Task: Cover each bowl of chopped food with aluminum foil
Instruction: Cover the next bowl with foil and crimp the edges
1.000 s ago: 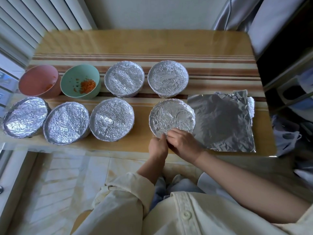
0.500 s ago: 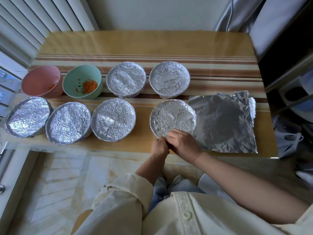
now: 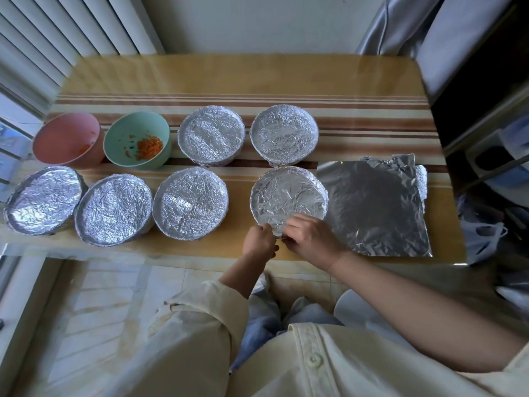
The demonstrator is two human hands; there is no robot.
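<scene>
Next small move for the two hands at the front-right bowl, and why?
Probably fold the last loose flap of foil down under the near rim of the bowl. The left hand and right hand both pinch it there, and the rest of the rim already looks wrapped. Green bowl and pink bowl are uncovered, so those likely come after.

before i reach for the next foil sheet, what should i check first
1. Hands free: not ok; left hand and right hand both pinch the near rim of the foil-wrapped bowl.
2. That bowl's foil tucked all round: cannot tell; the hands hide its near edge.
3. Spare foil sheets at hand: ok, lying flat just right of that bowl.
4. Green bowl covered: not ok, open, orange chopped bits showing.
5. Pink bowl covered: not ok, open.
</scene>
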